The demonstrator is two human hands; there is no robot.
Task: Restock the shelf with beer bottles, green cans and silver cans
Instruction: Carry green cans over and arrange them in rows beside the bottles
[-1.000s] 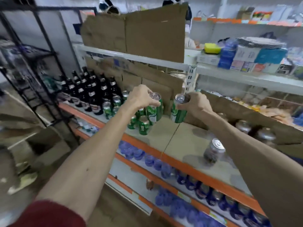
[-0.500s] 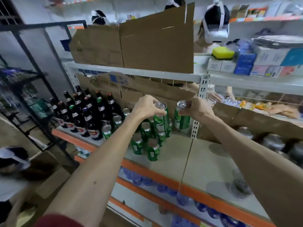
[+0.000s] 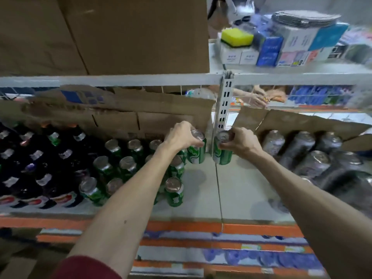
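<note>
Both hands (image 3: pixel 181 136) (image 3: pixel 239 139) grip upright green cans (image 3: pixel 196 153) by their tops.

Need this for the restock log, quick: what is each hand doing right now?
left hand: grips a green can by its top.
right hand: grips a second green can by its top.

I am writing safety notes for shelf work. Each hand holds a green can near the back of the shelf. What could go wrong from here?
1. The left hand grips the left green can only near its top, close beside the standing green cans; a nudge might topple one.
2. The right hand holds the right green can right beside the white upright post; it could knock against it and slip.
</note>
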